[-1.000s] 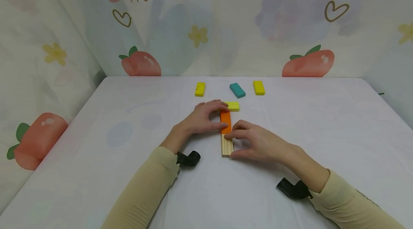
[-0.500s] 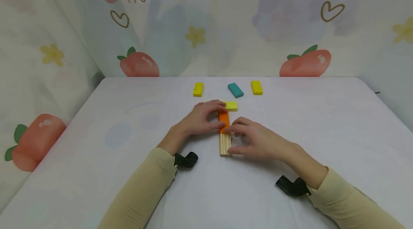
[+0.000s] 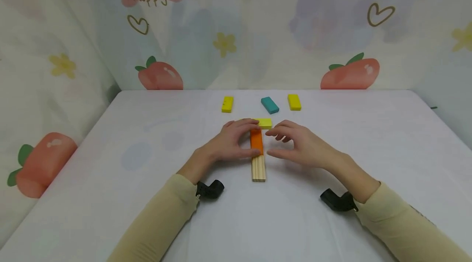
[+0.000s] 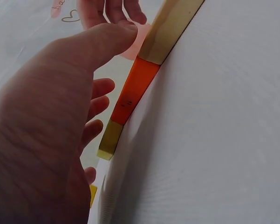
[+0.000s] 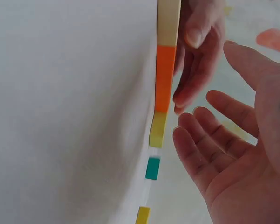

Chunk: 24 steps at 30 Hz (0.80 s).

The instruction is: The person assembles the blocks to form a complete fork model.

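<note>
The orange block (image 3: 257, 143) lies on the white table (image 3: 228, 225), in front of the person and between the two hands, its length running away from them. Its near end meets a pale wooden block (image 3: 258, 169) with lengthwise stripes, set in the same line, and its far end meets a yellow block (image 3: 265, 123) turned crosswise and partly hidden by fingers. The left hand (image 3: 236, 141) arches over the left side of the orange block, thumb and fingers spread apart and gently curved; the thumb tip shows over the near part of the block, the fingertips by the yellow one. Whether those tips touch anything, I cannot tell. On the other side the right hand (image 3: 300, 143) hovers just beside the row, its thumb and fingers spread, holding nothing. Beyond the row, near the table's far edge, lie a left yellow block (image 3: 227, 104), a tilted teal block (image 3: 270, 105) and a right yellow block (image 3: 294, 102), well apart from one another. Both forearms wear beige sleeves (image 3: 158, 213), with a black device at each wrist. Behind the table hangs a pale cloth (image 3: 258, 16) printed with fruit, flowers, hearts and the word "happy".
</note>
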Each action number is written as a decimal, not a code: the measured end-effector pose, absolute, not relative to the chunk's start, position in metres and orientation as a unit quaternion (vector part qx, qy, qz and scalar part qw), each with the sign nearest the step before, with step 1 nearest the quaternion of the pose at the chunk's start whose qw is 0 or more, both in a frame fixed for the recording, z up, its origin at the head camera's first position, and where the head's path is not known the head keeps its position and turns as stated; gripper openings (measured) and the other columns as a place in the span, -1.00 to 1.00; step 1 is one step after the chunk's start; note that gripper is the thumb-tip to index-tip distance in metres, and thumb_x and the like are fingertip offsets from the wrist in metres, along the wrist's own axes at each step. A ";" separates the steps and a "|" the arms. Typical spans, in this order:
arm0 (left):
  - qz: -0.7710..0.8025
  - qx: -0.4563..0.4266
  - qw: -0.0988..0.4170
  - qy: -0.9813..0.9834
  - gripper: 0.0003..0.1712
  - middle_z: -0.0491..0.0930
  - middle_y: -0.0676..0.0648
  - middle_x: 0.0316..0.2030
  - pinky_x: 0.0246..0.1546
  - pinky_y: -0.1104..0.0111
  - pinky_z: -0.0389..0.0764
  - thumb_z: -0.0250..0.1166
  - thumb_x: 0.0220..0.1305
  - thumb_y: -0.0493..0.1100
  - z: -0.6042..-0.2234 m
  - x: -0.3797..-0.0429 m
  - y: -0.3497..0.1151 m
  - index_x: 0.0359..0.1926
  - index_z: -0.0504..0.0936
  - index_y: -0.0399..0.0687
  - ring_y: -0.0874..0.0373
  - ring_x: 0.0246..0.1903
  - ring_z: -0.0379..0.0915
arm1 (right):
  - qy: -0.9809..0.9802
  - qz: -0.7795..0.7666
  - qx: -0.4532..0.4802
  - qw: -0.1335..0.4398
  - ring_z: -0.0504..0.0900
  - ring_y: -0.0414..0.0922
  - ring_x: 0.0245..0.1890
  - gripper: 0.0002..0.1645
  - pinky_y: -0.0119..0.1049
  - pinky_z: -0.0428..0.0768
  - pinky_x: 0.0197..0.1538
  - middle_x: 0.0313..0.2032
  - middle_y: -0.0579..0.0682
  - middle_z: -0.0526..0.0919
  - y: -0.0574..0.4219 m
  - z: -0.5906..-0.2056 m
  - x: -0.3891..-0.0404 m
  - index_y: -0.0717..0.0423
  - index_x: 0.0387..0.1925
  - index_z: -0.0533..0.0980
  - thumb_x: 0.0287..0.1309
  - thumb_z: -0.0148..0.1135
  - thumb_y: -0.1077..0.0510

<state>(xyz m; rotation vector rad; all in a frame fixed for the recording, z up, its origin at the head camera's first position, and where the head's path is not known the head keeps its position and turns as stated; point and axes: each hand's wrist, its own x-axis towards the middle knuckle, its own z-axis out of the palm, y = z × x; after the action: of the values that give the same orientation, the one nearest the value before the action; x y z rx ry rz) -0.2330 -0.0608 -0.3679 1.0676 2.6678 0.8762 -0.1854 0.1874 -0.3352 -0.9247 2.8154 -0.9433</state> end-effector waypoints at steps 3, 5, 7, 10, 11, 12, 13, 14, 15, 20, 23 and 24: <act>0.290 0.356 0.069 0.886 -0.26 0.29 0.02 0.49 0.55 -0.03 -0.13 0.42 0.24 0.16 -0.366 -0.232 -0.062 0.38 0.48 0.06 0.14 0.51 0.08 | 0.903 -0.312 -0.295 0.002 0.63 0.00 -0.01 -0.53 0.01 0.67 0.00 0.03 0.04 0.63 0.192 -0.333 -0.193 0.13 0.12 0.62 0.22 0.46 0.05; 0.290 0.355 0.071 0.886 -0.25 0.28 0.02 0.49 0.55 -0.03 -0.14 0.42 0.23 0.17 -0.367 -0.232 -0.062 0.39 0.48 0.07 0.14 0.52 0.07 | 0.903 -0.315 -0.293 -0.005 0.63 0.02 0.00 -0.52 0.03 0.67 0.01 0.04 0.07 0.63 0.194 -0.332 -0.198 0.14 0.13 0.61 0.23 0.46 0.05; 0.289 0.354 0.070 0.887 -0.23 0.28 0.03 0.50 0.55 -0.03 -0.14 0.43 0.22 0.19 -0.368 -0.233 -0.062 0.39 0.48 0.08 0.15 0.52 0.07 | 0.904 -0.316 -0.288 -0.007 0.63 0.04 0.00 -0.50 0.05 0.67 0.03 0.06 0.10 0.63 0.195 -0.333 -0.202 0.17 0.15 0.60 0.22 0.46 0.07; 0.286 0.355 0.068 0.887 -0.22 0.28 0.04 0.49 0.55 -0.03 -0.16 0.44 0.21 0.21 -0.372 -0.235 -0.062 0.40 0.47 0.10 0.16 0.52 0.07 | 0.907 -0.315 -0.280 -0.008 0.63 0.05 0.01 -0.47 0.05 0.67 0.08 0.08 0.13 0.63 0.196 -0.334 -0.209 0.21 0.18 0.58 0.23 0.46 0.08; 0.286 0.357 0.066 0.887 -0.21 0.29 0.04 0.49 0.55 -0.03 -0.16 0.44 0.20 0.21 -0.373 -0.235 -0.062 0.40 0.48 0.10 0.17 0.52 0.07 | 0.907 -0.315 -0.278 -0.007 0.63 0.05 0.01 -0.46 0.05 0.66 0.09 0.09 0.13 0.63 0.197 -0.334 -0.211 0.21 0.19 0.57 0.23 0.45 0.08; 0.287 0.359 0.065 0.886 -0.21 0.30 0.05 0.48 0.55 -0.04 -0.16 0.44 0.20 0.21 -0.374 -0.236 -0.062 0.39 0.48 0.09 0.17 0.51 0.07 | 0.908 -0.316 -0.276 -0.007 0.63 0.06 0.01 -0.45 0.06 0.66 0.11 0.09 0.14 0.63 0.198 -0.335 -0.213 0.22 0.19 0.57 0.23 0.45 0.09; 0.289 0.360 0.065 0.885 -0.21 0.30 0.05 0.48 0.55 -0.04 -0.16 0.44 0.20 0.21 -0.374 -0.236 -0.062 0.39 0.48 0.09 0.18 0.52 0.07 | 0.908 -0.316 -0.274 -0.008 0.63 0.06 0.01 -0.45 0.06 0.66 0.11 0.09 0.14 0.63 0.199 -0.336 -0.216 0.22 0.19 0.56 0.23 0.45 0.09; 0.290 0.360 0.066 0.884 -0.21 0.30 0.05 0.48 0.55 -0.04 -0.17 0.45 0.20 0.21 -0.375 -0.237 -0.062 0.39 0.48 0.09 0.18 0.52 0.06 | 0.908 -0.319 -0.273 -0.009 0.63 0.07 0.02 -0.45 0.06 0.65 0.12 0.09 0.15 0.63 0.200 -0.336 -0.219 0.23 0.19 0.56 0.23 0.45 0.10; 0.291 0.360 0.066 0.884 -0.21 0.30 0.05 0.48 0.55 -0.04 -0.17 0.45 0.20 0.21 -0.375 -0.237 -0.062 0.39 0.49 0.08 0.18 0.52 0.05 | 0.908 -0.321 -0.270 -0.010 0.63 0.07 0.02 -0.45 0.07 0.65 0.13 0.09 0.15 0.63 0.201 -0.336 -0.222 0.23 0.19 0.56 0.23 0.45 0.10; 0.294 0.354 0.073 0.885 -0.22 0.30 0.06 0.48 0.55 -0.04 -0.18 0.46 0.18 0.21 -0.374 -0.236 -0.063 0.38 0.50 0.09 0.16 0.53 0.02 | 0.910 -0.332 -0.246 -0.015 0.60 0.13 0.08 -0.45 0.11 0.60 0.19 0.11 0.22 0.59 0.207 -0.334 -0.237 0.26 0.21 0.53 0.26 0.42 0.12; 0.294 0.354 0.074 0.885 -0.21 0.29 0.06 0.49 0.55 -0.03 -0.18 0.46 0.17 0.22 -0.374 -0.236 -0.064 0.37 0.50 0.10 0.15 0.54 0.02 | 0.918 -0.328 -0.223 -0.013 0.56 0.16 0.14 -0.43 0.14 0.55 0.24 0.15 0.24 0.55 0.211 -0.332 -0.246 0.26 0.25 0.50 0.30 0.39 0.10; 0.295 0.354 0.074 0.885 -0.21 0.29 0.06 0.49 0.55 -0.03 -0.18 0.47 0.17 0.22 -0.374 -0.236 -0.064 0.37 0.50 0.10 0.15 0.54 0.01 | 0.920 -0.326 -0.217 -0.011 0.54 0.18 0.16 -0.42 0.15 0.53 0.26 0.16 0.25 0.54 0.212 -0.332 -0.249 0.26 0.27 0.48 0.31 0.37 0.09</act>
<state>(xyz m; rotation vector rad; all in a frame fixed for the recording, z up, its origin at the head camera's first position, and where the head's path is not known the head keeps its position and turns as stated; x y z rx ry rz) -0.2355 -0.0642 -0.3741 1.0622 2.6559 0.8846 -0.2487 0.2121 -0.3321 -0.6858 2.9111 -1.0329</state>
